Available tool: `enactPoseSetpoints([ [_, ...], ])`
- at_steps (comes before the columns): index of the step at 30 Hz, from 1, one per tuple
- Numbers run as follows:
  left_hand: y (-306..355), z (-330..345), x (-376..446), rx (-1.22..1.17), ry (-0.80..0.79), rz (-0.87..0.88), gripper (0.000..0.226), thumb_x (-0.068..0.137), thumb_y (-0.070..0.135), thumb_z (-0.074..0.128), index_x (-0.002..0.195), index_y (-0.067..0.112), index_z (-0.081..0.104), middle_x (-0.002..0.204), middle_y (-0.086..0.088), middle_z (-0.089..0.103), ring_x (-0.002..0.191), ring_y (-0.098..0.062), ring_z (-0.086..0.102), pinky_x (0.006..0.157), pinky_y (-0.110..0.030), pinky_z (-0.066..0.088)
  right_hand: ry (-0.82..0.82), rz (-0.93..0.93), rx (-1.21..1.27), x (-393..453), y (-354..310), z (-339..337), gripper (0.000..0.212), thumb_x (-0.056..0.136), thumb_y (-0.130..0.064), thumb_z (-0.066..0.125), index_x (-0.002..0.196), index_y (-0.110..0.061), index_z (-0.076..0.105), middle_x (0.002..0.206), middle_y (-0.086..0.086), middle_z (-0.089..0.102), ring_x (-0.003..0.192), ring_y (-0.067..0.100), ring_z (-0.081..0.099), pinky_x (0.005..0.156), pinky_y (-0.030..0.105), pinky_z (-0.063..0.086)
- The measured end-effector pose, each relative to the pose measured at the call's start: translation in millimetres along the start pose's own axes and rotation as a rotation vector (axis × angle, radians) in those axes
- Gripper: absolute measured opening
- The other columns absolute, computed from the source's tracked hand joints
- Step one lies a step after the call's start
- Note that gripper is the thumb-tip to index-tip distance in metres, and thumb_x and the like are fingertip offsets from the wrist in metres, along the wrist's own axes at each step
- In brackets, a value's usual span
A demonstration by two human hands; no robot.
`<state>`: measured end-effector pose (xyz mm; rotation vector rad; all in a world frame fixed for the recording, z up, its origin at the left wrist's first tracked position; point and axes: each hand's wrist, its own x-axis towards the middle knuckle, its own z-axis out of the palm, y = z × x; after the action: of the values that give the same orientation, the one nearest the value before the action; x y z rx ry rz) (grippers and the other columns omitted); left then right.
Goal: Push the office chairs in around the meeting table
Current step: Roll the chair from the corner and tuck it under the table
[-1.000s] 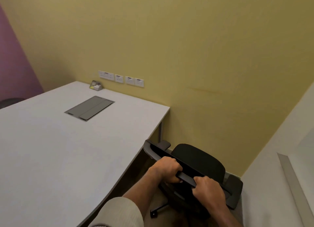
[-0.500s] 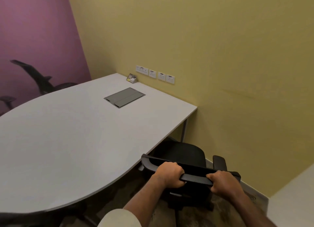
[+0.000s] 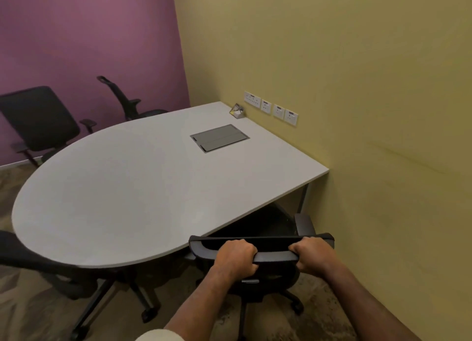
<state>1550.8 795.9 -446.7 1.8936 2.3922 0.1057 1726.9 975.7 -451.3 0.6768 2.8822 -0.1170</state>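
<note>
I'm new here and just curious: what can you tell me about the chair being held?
The held office chair is black, with a curved dark backrest top rail, a grey armrest and a wheeled star base. It stands upright beside the yellow wall, its seat tucked under the grey meeting table. The left hand and right hand grip its rail.

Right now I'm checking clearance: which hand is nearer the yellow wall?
Right. The right hand grips the chair backrest at its wall-side end; the left hand grips it further from the yellow wall.

The meeting table (image 3: 127, 200) top is smooth, matt grey laminate. The chair backrest frame (image 3: 274, 257) looks like matt plastic. The carpet (image 3: 33, 312) looks rough.
</note>
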Motion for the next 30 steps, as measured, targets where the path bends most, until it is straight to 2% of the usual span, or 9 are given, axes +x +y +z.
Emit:
enactPoseSetpoints([
  [1, 12, 3, 10, 0.014, -0.005, -0.036, 0.019, 0.084, 0.037, 0.060, 0.071, 0.027, 0.051, 0.067, 0.007, 0.051, 0.062, -0.016, 0.051, 0.060, -0.032, 0.038, -0.011, -0.030, 0.016, 5, 17, 1, 0.003, 0.068, -0.026, 0.052, 0.067, -0.023, 0.052, 0.063, -0.005, 0.054, 0.060, 0.017, 0.053, 0.055, 0.033, 0.045],
  [5, 15, 4, 31, 0.035, -0.017, -0.079, 0.017, 0.083, 0.038, 0.057, 0.072, 0.026, 0.051, 0.068, 0.006, 0.051, 0.068, -0.022, 0.060, 0.061, -0.033, 0.040, 0.025, -0.124, 0.039, 29, 9, -5, 0.015, 0.071, -0.036, 0.053, 0.074, -0.024, 0.061, 0.069, -0.005, 0.061, 0.065, 0.020, 0.061, 0.056, 0.031, 0.045],
  [9, 28, 1, 56, 0.010, 0.006, -0.104, 0.016, 0.081, 0.039, 0.057, 0.073, 0.026, 0.052, 0.069, 0.003, 0.056, 0.064, -0.022, 0.054, 0.061, -0.033, 0.037, 0.071, -0.127, -0.027, 49, 18, -6, 0.018, 0.069, -0.031, 0.053, 0.078, -0.023, 0.067, 0.068, -0.004, 0.064, 0.064, 0.020, 0.063, 0.059, 0.035, 0.054],
  [13, 11, 4, 89, 0.015, 0.049, -0.139, 0.014, 0.082, 0.038, 0.056, 0.076, 0.025, 0.057, 0.078, -0.003, 0.066, 0.073, -0.027, 0.063, 0.062, -0.035, 0.041, 0.056, -0.141, -0.059, 86, 33, -12, 0.020, 0.068, -0.028, 0.054, 0.080, -0.022, 0.068, 0.070, -0.001, 0.066, 0.066, 0.023, 0.063, 0.057, 0.033, 0.048],
  [18, 17, 7, 122, 0.004, 0.057, -0.143, 0.019, 0.084, 0.038, 0.058, 0.085, 0.020, 0.066, 0.081, -0.005, 0.067, 0.075, -0.029, 0.064, 0.063, -0.037, 0.043, 0.025, -0.145, -0.098, 109, 61, -21, 0.021, 0.066, -0.029, 0.053, 0.080, -0.022, 0.067, 0.072, 0.002, 0.067, 0.069, 0.024, 0.064, 0.058, 0.031, 0.043],
  [22, 8, 3, 161, -0.037, 0.078, -0.195, 0.019, 0.085, 0.036, 0.059, 0.087, 0.018, 0.067, 0.083, -0.007, 0.068, 0.075, -0.030, 0.064, 0.066, -0.039, 0.046, 0.001, -0.127, -0.135, 156, 88, -35, 0.016, 0.069, -0.031, 0.058, 0.079, -0.021, 0.065, 0.075, 0.000, 0.067, 0.072, 0.022, 0.064, 0.063, 0.034, 0.048],
  [26, 9, 13, 177, -0.058, 0.064, -0.246, 0.019, 0.086, 0.037, 0.060, 0.087, 0.018, 0.066, 0.082, -0.007, 0.066, 0.074, -0.029, 0.063, 0.065, -0.038, 0.043, -0.034, -0.180, -0.157, 173, 100, -34, 0.015, 0.066, -0.031, 0.055, 0.077, -0.023, 0.062, 0.076, -0.001, 0.067, 0.073, 0.022, 0.064, 0.065, 0.036, 0.050],
  [30, 8, 9, 199, -0.048, 0.072, -0.268, 0.021, 0.086, 0.038, 0.060, 0.088, 0.018, 0.068, 0.083, -0.007, 0.067, 0.075, -0.030, 0.064, 0.066, -0.039, 0.047, -0.032, -0.213, -0.183, 194, 118, -43, 0.014, 0.066, -0.033, 0.054, 0.077, -0.025, 0.059, 0.078, -0.001, 0.068, 0.075, 0.022, 0.064, 0.062, 0.033, 0.042],
])
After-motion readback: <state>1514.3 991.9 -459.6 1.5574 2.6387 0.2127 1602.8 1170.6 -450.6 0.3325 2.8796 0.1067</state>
